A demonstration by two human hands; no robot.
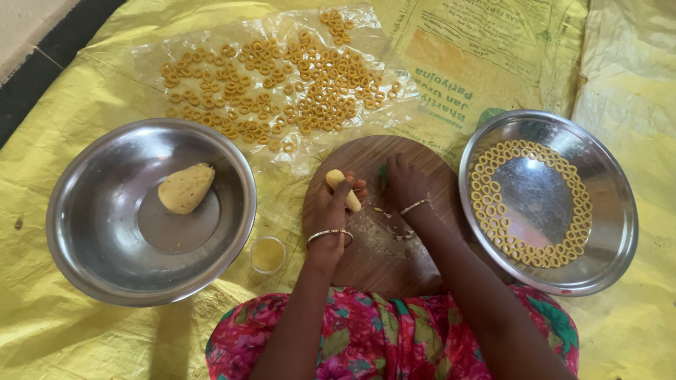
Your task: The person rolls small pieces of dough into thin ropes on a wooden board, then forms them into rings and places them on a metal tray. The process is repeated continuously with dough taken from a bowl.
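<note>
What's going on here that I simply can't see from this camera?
- Right hand: its fingertips curl under, hiding the small green thing beneath them.
- Left hand: its palm side faces away; its grip on the dough roll is partly hidden.
- Small cup: contents too small to identify.
- Dough lump in the left bowl: underside hidden.

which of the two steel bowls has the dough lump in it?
The steel bowl on the left: it holds one dough lump. The steel bowl on the right holds small dough rings arranged in a circle.
</note>
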